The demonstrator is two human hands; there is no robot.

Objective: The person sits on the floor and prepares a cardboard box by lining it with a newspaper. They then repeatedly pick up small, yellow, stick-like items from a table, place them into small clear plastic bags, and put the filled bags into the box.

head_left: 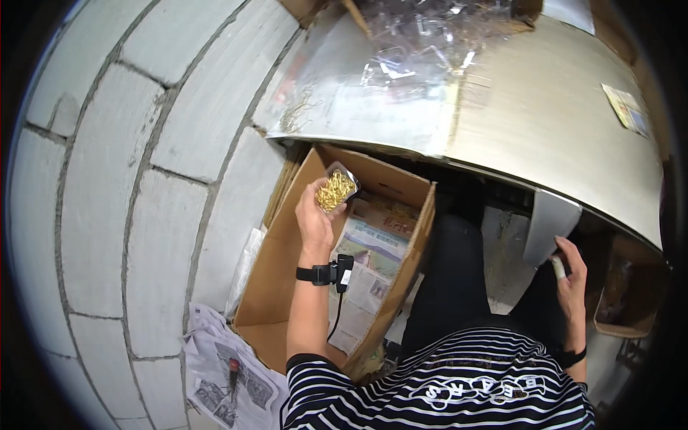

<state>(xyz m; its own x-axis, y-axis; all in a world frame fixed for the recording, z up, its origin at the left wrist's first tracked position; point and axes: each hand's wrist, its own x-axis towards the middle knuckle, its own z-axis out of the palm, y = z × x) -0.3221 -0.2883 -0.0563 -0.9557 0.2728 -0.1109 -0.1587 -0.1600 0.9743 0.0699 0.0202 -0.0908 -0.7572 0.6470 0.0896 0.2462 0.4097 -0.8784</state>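
Clear packet (pixel 336 188) of gold clips above cardboard box (pixel 283 265)

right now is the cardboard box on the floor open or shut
Open: the cardboard box has its flaps up, and newspaper shows inside, under the left hand.

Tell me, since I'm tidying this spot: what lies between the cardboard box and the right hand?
In the head view, the person's dark trouser legs lie between the cardboard box and the right hand.
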